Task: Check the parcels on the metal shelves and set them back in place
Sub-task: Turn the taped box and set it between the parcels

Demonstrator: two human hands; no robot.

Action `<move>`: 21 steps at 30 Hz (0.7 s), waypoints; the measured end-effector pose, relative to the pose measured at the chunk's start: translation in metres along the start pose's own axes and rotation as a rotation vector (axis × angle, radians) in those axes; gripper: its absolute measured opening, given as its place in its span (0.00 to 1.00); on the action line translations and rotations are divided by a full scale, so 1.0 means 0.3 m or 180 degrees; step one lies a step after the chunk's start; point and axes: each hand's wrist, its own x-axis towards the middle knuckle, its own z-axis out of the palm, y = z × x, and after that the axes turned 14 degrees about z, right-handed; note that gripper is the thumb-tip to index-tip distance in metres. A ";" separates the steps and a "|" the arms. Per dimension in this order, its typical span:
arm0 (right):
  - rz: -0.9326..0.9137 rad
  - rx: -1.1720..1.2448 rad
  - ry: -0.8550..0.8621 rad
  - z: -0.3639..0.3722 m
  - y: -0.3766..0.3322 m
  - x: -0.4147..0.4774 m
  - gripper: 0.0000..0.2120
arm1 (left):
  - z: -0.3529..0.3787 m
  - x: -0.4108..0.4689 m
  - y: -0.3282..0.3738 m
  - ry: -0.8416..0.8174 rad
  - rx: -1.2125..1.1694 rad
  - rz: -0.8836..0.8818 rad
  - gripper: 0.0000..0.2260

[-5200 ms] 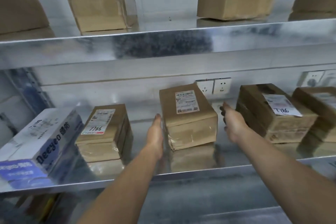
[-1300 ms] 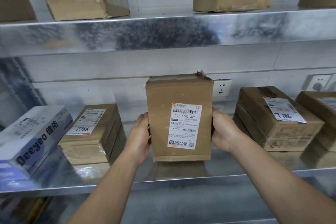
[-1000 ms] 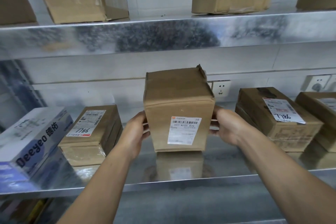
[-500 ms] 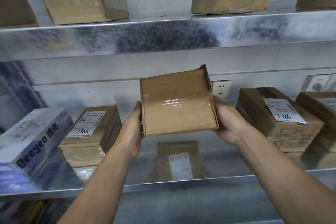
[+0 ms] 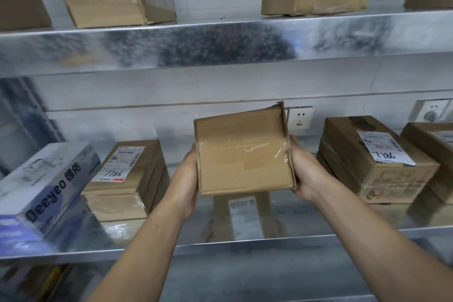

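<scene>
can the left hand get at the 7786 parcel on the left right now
Probably not yet: the left hand grips one side of the lifted parcel, the right hand the other. The way looks free; the left 7786 parcel lies close beside it, nothing between.

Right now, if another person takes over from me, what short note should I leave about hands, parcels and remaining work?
Left hand and right hand each grip one side of the brown parcel, held above the middle shelf, taped face toward the camera.
The left 7786 parcel and right 7786 parcel sit on it, a gap between.
Done: parcel lifted for checking.
Left: set it down in the gap, then likely check the others.
</scene>
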 end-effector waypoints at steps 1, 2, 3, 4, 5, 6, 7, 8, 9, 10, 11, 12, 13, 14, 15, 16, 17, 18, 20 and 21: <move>-0.0006 -0.0009 -0.0003 0.001 -0.002 -0.001 0.13 | 0.002 -0.001 0.004 -0.0007 0.0004 0.0009 0.21; -0.0010 -0.0010 -0.0008 0.001 -0.002 0.000 0.13 | 0.002 -0.001 0.005 -0.0004 0.0001 0.0016 0.21; -0.0015 0.0002 -0.0018 0.001 -0.003 0.000 0.12 | 0.001 -0.001 0.006 -0.0002 -0.0006 0.0020 0.21; -0.0015 0.0009 -0.0032 0.000 -0.002 0.000 0.12 | 0.001 -0.001 0.005 -0.0005 -0.0006 0.0015 0.20; -0.0014 0.0015 -0.0055 0.001 -0.001 -0.003 0.12 | 0.000 -0.001 0.004 -0.0009 0.0001 0.0010 0.20; -0.0019 0.0026 -0.0083 0.000 0.000 -0.004 0.11 | 0.000 0.000 0.002 -0.0010 0.0004 0.0005 0.20; -0.0016 0.0039 -0.0107 -0.001 0.003 -0.005 0.10 | -0.001 0.000 -0.001 -0.0001 -0.0002 0.0001 0.20; -0.0008 0.0060 -0.0138 -0.004 0.005 -0.004 0.09 | -0.003 0.001 -0.003 0.0015 -0.0013 0.0009 0.20; 0.0004 0.0085 -0.0164 -0.006 0.007 -0.004 0.09 | -0.004 0.003 -0.004 0.0023 -0.0022 0.0017 0.20; 0.0019 0.0110 -0.0179 -0.008 0.008 -0.004 0.09 | -0.005 0.006 -0.007 0.0017 -0.0025 0.0019 0.20; 0.0041 0.0133 -0.0177 -0.011 0.009 -0.002 0.10 | -0.005 0.008 -0.009 0.0009 -0.0022 0.0021 0.20; 0.0050 0.0146 -0.0164 -0.013 0.011 0.000 0.10 | -0.006 0.010 -0.014 0.0006 -0.0019 0.0019 0.19; 0.0046 0.0150 -0.0152 -0.012 0.011 -0.002 0.10 | -0.006 0.010 -0.017 0.0003 -0.0019 0.0021 0.19; 0.0034 0.0148 -0.0143 -0.012 0.012 -0.002 0.10 | -0.006 0.011 -0.018 -0.0006 -0.0016 0.0021 0.19; 0.0031 0.0144 -0.0130 -0.011 0.013 -0.002 0.10 | -0.006 0.012 -0.020 -0.0019 -0.0006 0.0015 0.19; 0.0043 0.0146 -0.0117 -0.014 0.014 0.003 0.09 | -0.006 0.014 -0.022 -0.0025 -0.0001 0.0006 0.19; 0.0065 0.0126 -0.0097 -0.018 0.015 0.007 0.09 | -0.008 0.016 -0.024 -0.0010 0.0003 -0.0003 0.19; 0.0080 0.0109 -0.0076 -0.018 0.014 0.009 0.09 | -0.012 0.018 -0.021 0.0030 0.0017 -0.0009 0.19; 0.0053 0.0059 -0.0047 -0.022 0.003 0.017 0.11 | -0.022 0.026 -0.015 0.0098 0.0054 0.0020 0.18; 0.0042 -0.0016 0.0028 -0.021 -0.006 0.020 0.12 | -0.026 0.033 -0.011 0.0153 0.0087 0.0057 0.18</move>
